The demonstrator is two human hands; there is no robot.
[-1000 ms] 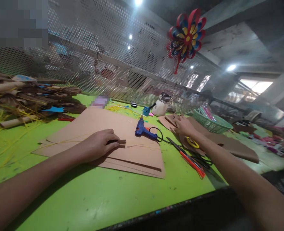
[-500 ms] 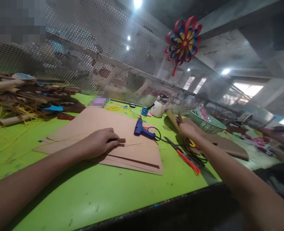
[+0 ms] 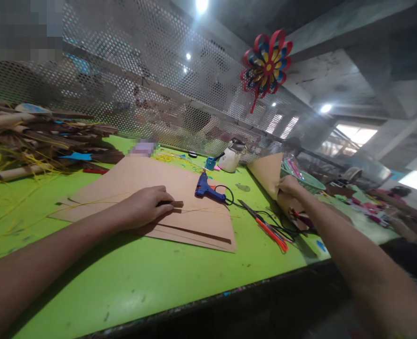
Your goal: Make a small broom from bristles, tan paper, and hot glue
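My left hand (image 3: 149,203) rests on a stack of brown paper sheets (image 3: 130,174), closed round a narrow folded brown paper strip (image 3: 177,204) whose end pokes out past the fingers. On the right, my right hand (image 3: 288,185) grips the edge of a raised brown paper sheet (image 3: 267,173), which stands tilted up from the table. A blue glue gun (image 3: 207,189) lies on the stack's right part, between the hands. Scissors with orange handles (image 3: 272,235) lie beside black cable, nearer me than the right hand.
At the left is a heap of brown paper pieces and yellow strands (image 3: 49,136). A white jug (image 3: 230,157) and a small blue pot (image 3: 210,163) stand at the back, before a perforated metal screen (image 3: 159,89). Behind the lifted sheet sits a green basket (image 3: 310,184).
My right hand has lifted the brown paper sheet, which now rises upright in front of the basket. My left hand stays in place with the strip.
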